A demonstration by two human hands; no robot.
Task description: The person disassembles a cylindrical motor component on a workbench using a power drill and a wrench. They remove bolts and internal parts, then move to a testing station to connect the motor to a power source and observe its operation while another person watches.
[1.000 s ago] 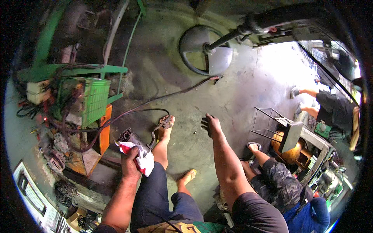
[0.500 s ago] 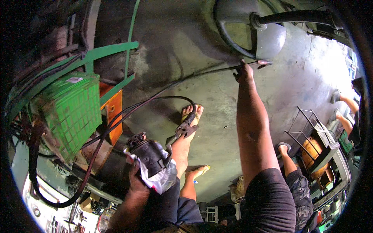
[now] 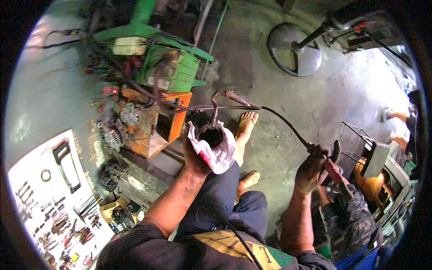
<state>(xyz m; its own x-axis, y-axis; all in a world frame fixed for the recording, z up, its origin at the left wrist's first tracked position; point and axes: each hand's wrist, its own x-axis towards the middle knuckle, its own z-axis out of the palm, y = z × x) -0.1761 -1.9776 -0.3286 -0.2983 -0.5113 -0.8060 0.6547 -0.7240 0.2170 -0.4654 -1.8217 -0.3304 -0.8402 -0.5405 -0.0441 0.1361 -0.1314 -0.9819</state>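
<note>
I have the cylindrical metal part (image 3: 210, 135) in front of the body, above the left thigh, its dark round opening facing up toward the camera. A white cloth (image 3: 222, 155) with a red patch is wrapped around its near side and hangs over the edge. The left hand (image 3: 194, 155) holds part and cloth together, fingers curled around them from the left; some of the grip is hidden by the cloth. At the part's far rim I see a metal clamp (image 3: 215, 105), its handle angled off to the right.

Out to the right, the right hand (image 3: 311, 168) has its fingers closed around a red-handled clamp (image 3: 334, 174); I cannot tell how that clamp's jaws stand. A dark cable (image 3: 283, 121) stretches from this hand leftward past the first clamp.

Beyond the part, on the left, I see an orange box (image 3: 180, 110) and a green crate (image 3: 184, 72) near a green frame (image 3: 135, 31). A pale tool board (image 3: 36, 193) fills the lower left. At far right, a yellow-orange tank (image 3: 371, 182) is near another person in patterned clothing (image 3: 355, 216).
</note>
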